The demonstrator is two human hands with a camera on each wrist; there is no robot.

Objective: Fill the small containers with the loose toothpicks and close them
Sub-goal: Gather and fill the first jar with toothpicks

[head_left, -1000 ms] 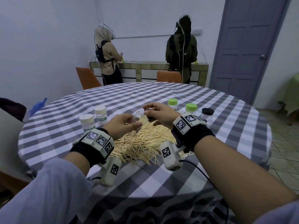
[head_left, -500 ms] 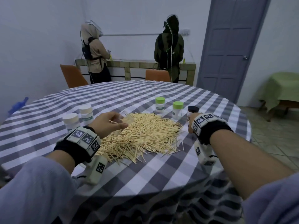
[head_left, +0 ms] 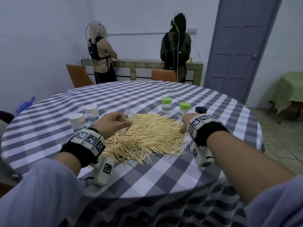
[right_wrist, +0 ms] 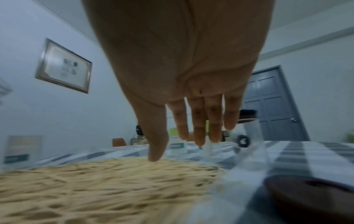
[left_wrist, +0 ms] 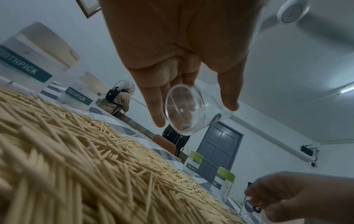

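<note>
My left hand (head_left: 114, 123) holds a small clear container (head_left: 127, 115) tilted above the left edge of the toothpick pile (head_left: 147, 135). In the left wrist view the container (left_wrist: 188, 109) is pinched between thumb and fingers of the left hand (left_wrist: 193, 115), and it looks empty. My right hand (head_left: 185, 122) hangs over the pile's right edge. In the right wrist view the right hand (right_wrist: 178, 150) has straight fingers that hold nothing. A dark lid (right_wrist: 310, 195) lies on the cloth by the right wrist.
Two cream-lidded containers (head_left: 77, 122) (head_left: 92, 114) stand left of the pile. Two green-lidded ones (head_left: 166, 104) (head_left: 185, 109) and a black-lidded one (head_left: 200, 110) stand behind my right hand. The round table has a checked cloth (head_left: 147, 174). Two people stand at the far counter.
My right hand left the clear container and moved right to the pile's right edge. My left hand keeps the container. The head view swung to the right.
</note>
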